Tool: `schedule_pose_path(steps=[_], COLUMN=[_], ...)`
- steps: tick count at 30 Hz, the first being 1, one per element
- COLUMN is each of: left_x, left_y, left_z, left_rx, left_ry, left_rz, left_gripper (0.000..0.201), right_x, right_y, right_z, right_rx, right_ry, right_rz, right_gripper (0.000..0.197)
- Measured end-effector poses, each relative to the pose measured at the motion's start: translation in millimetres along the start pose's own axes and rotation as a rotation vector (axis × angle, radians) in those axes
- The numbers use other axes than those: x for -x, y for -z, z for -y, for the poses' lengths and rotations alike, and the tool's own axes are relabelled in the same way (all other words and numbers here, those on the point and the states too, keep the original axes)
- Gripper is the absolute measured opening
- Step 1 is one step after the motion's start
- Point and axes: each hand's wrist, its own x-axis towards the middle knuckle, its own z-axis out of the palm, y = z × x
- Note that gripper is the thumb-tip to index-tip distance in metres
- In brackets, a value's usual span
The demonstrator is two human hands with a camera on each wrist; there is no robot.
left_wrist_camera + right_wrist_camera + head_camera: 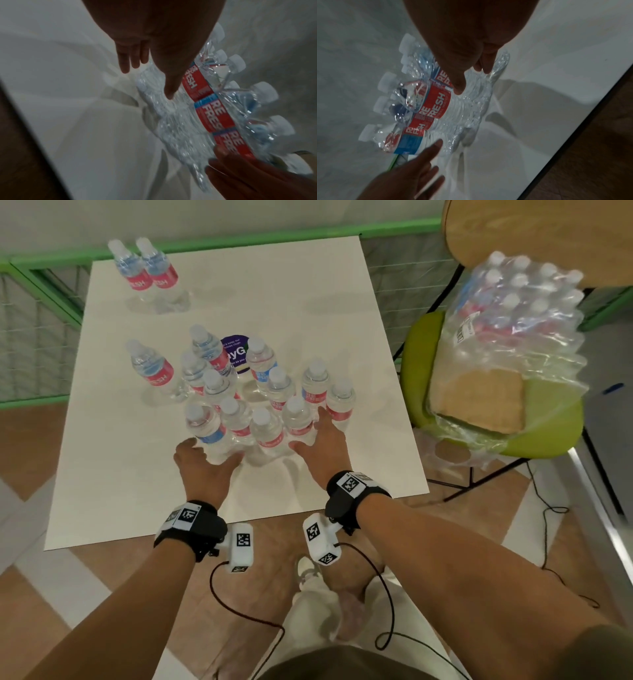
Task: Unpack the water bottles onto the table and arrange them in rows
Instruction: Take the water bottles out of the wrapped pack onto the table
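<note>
Several clear water bottles with red and blue labels stand bunched in a cluster in the middle of the white table. My left hand lies with straight fingers against the front-left bottle, its thumb touching the ribbed side. My right hand presses flat against the front-right bottle, thumb at the label's edge. Neither hand wraps a bottle. One bottle stands apart on the left, and two bottles stand at the far left corner.
A torn shrink-wrapped pack of bottles with a cardboard base sits on a green chair to the right of the table. A purple sticker shows behind the cluster. A green railing runs beyond the table.
</note>
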Motion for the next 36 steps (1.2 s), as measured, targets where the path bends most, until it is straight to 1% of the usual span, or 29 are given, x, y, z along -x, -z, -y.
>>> schedule_pose_path(steps=[2, 4, 5, 6, 7, 9, 11, 13, 15, 18, 21, 22, 23, 24, 25, 26, 27, 28, 29, 30, 31, 32, 33, 34, 35, 36], left_x=[20.2, 40.6, 50.8, 58.3, 68.3, 86.9, 103.3, 116.2, 128.1, 149.2, 168.7, 173.0, 177.1, 178.5, 179.4, 177.9, 175.8, 172.9, 171.2, 166.5, 158.7, 148.5, 136.1, 122.6, 114.4, 108.6], left_y=[-8.7, -21.7, -29.9, -37.4, -46.4, -67.3, -92.2, -121.5, -156.9, -217.6, -279.1, -299.6, -317.5, -336.1, -351.2, -366.3, -376.2, -384.6, -389.9, -396.4, -400.7, -405.1, -408.8, -414.0, -413.4, -412.1], left_z=[1.4, -5.0, -11.1, -20.1, -31.8, -61.6, -97.0, -129.9, -158.7, -198.8, -238.1, -250.0, -262.8, -273.7, -285.1, -294.6, -305.5, -315.4, -324.5, -330.2, -331.0, -329.6, -325.4, -320.0, -319.6, -321.5], left_rx=[-0.019, -0.046, -0.048, -0.019, 0.021, 0.059, 0.072, 0.054, 0.031, 0.001, -0.08, -0.086, -0.088, -0.082, -0.088, -0.113, -0.191, -0.287, -0.395, -0.492, -0.587, -0.681, -0.784, -0.842, -0.909, -0.956], left_ry=[0.094, 0.165, 0.187, 0.196, 0.194, 0.151, 0.115, 0.075, 0.031, -0.071, -0.215, -0.239, -0.235, -0.228, -0.228, -0.251, -0.29, -0.338, -0.359, -0.37, -0.381, -0.418, -0.404, -0.383, -0.386, -0.416], left_rz=[-0.01, 0.032, 0.097, 0.19, 0.305, 0.512, 0.665, 0.77, 0.842, 0.921, 0.938, 0.932, 0.924, 0.897, 0.848, 0.792, 0.731, 0.684, 0.676, 0.689, 0.725, 0.738, 0.803, 0.879, 0.94, 0.979], left_gripper=[0.079, 0.061, 0.051, 0.044, 0.038, 0.033, 0.034, 0.032, 0.029, 0.024, 0.02, 0.022, 0.03, 0.041, 0.05, 0.051, 0.044, 0.037, 0.041, 0.047, 0.048, 0.046, 0.044, 0.054, 0.073, 0.084], right_x=[3.5, 6.0, 7.4, 6.2, 7.6, 6.6, 4.7, -0.9, -6.0, -14.9, -25.5, -32.3, -39.3, -47.6, -54.6, -61.0, -64.7, -67.1, -71.8, -76.8, -81.8, -89.6, -95.5, -98.5, -99.7, -102.2], right_y=[14.3, 31.6, 41.8, 50.4, 62.4, 87.9, 116.2, 145.5, 176.5, 229.7, 285.5, 301.7, 318.5, 333.3, 346.3, 358.1, 369.1, 378.5, 385.6, 392.8, 400.4, 407.4, 414.8, 420.7, 425.9, 430.5], right_z=[-4.3, -10.2, -14.3, -16.0, -17.9, -25.5, -34.2, -47.2, -59.0, -81.5, -105.6, -116.8, -125.1, -131.7, -135.4, -137.6, -136.6, -135.8, -135.2, -133.9, -134.8, -140.8, -146.7, -151.2, -152.3, -152.4], right_rx=[0.076, 0.126, 0.143, 0.165, 0.182, 0.181, 0.125, 0.08, 0.079, 0.162, 0.24, 0.251, 0.261, 0.265, 0.304, 0.38, 0.453, 0.536, 0.601, 0.642, 0.709, 0.728, 0.713, 0.717, 0.735, 0.757], right_ry=[-0.006, 0.013, 0.024, 0.033, 0.048, 0.049, 0.006, -0.045, -0.086, -0.11, -0.171, -0.205, -0.229, -0.233, -0.241, -0.26, -0.276, -0.248, -0.21, -0.201, -0.196, -0.207, -0.218, -0.233, -0.248, -0.237], right_rz=[0.009, 0.001, -0.009, -0.024, -0.041, -0.073, -0.071, -0.085, -0.126, -0.213, -0.305, -0.326, -0.339, -0.341, -0.297, -0.193, -0.104, -0.039, 0.028, 0.115, 0.22, 0.311, 0.39, 0.469, 0.515, 0.532], right_gripper=[0.067, 0.038, 0.024, 0.013, 0.007, 0.012, 0.016, 0.02, 0.024, 0.029, 0.026, 0.023, 0.022, 0.025, 0.034, 0.04, 0.039, 0.041, 0.044, 0.044, 0.043, 0.044, 0.053, 0.067, 0.077, 0.081])
